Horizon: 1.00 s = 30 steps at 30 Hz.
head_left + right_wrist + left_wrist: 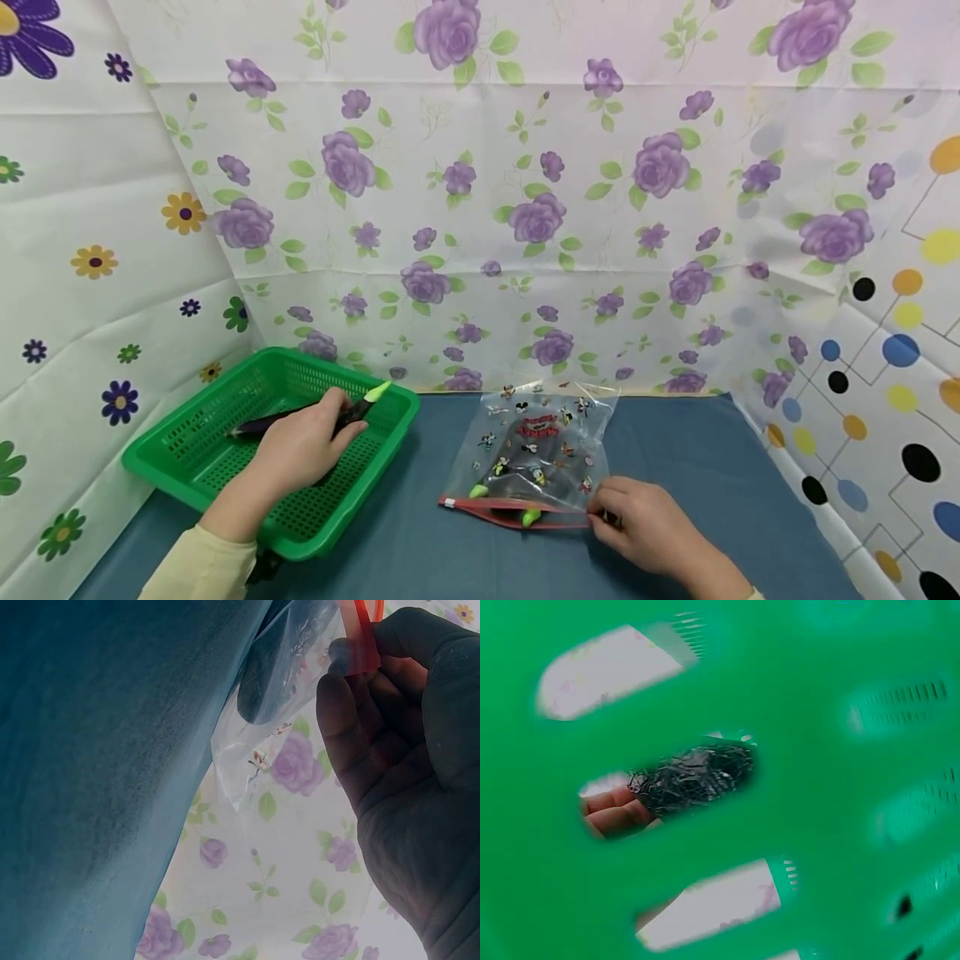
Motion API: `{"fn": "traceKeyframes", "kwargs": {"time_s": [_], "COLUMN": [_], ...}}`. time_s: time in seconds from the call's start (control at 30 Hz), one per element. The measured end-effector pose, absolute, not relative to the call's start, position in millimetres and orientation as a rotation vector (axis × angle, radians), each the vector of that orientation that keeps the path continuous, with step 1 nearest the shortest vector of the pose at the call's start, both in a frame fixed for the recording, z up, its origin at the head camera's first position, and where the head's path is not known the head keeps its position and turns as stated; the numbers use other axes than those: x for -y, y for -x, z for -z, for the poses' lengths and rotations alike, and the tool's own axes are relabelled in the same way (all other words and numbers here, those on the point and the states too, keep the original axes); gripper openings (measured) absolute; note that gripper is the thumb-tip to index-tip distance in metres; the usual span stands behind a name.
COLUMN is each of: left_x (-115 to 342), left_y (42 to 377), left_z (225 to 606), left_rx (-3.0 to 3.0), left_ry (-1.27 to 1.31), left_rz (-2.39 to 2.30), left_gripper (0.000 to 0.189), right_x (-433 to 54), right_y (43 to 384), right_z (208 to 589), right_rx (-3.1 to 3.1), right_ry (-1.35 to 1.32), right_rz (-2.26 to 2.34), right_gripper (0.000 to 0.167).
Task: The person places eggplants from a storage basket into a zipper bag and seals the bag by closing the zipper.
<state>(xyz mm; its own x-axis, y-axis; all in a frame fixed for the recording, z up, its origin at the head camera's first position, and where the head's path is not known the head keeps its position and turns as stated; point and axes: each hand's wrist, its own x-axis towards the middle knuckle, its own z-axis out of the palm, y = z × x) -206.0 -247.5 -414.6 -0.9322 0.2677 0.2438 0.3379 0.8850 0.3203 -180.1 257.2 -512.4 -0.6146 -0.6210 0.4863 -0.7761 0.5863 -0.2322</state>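
Note:
My left hand is over the green basket, gripping a dark, long eggplant whose light green stem points up and right. Left of the fingers a dark purple length shows, partly covered by the hand. Through a slot in the basket wall, the left wrist view shows fingertips against a dark, glossy surface. At the clear printed zip bag, my right hand pinches the right end of the red zip edge. Dark shapes with green stems lie inside; the mouth gapes slightly.
The green plastic basket stands at the left on a blue cloth-covered table. A white slider sits at the zip's left end. Flower-printed sheets hang behind, with a dotted sheet along the right.

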Motion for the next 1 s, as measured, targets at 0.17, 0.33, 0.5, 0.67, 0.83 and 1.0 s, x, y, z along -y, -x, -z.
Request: {"fn": "traceKeyframes", "kwargs": {"time_s": [0.17,0.33,0.5,0.67,0.83,1.0], "left_x": [242,236,231,223,215,207], "left_y": [203,201,199,197,192,191], "left_z": [415,413,413,413,412,413], "left_rx": [2.844,2.820,2.790,2.771,2.737,2.705], "left_ry": [0.475,0.493,0.507,0.527,0.568,0.598], "left_rz": [0.532,0.535,0.545,0.559,0.571,0.562], "left_gripper": [0.027,0.026,0.025,0.024,0.023,0.020], "right_x": [-257,-257,-257,-257,-257,-258], "right_y": [180,181,181,181,181,181], "right_z": [513,513,515,514,514,514], "right_rx": [2.475,2.482,2.475,2.471,2.464,2.466], "right_ry": [-1.131,-1.128,-1.132,-1.129,-1.129,-1.133], "right_rz": [-0.612,-0.617,-0.614,-0.620,-0.621,-0.622], "right_gripper": [0.023,0.022,0.023,0.023,0.023,0.024]}}
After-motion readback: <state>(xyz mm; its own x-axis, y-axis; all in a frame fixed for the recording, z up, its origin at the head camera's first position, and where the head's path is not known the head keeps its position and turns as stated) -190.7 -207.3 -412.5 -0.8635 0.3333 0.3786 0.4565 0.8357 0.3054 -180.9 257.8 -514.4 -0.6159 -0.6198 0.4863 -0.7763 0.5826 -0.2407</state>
